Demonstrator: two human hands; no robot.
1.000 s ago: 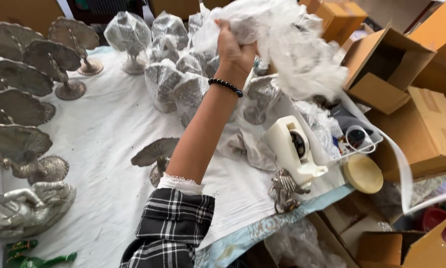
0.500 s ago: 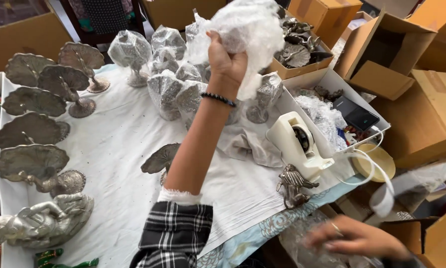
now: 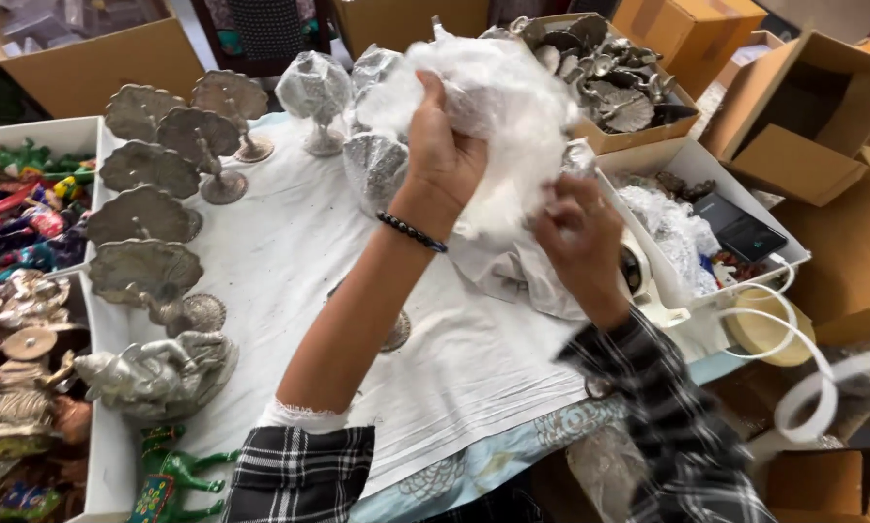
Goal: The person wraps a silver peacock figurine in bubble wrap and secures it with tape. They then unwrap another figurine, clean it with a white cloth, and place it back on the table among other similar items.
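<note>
Head view shows both hands raised over the counter, working a crumpled sheet of white wrapping plastic. The left hand has its grip clamped on the bundle near 12 o'clock; the right hand pinches its lower edge at about 2 o'clock. Judging by this, the wrapping is midway: several wrapped metal stands sit at 12 o'clock, while bare fan-shaped stands at 9 o'clock remain unwrapped.

a table under a white cloth carries silver fan-shaped stands, wrapped pieces and a metal figurine.
</note>
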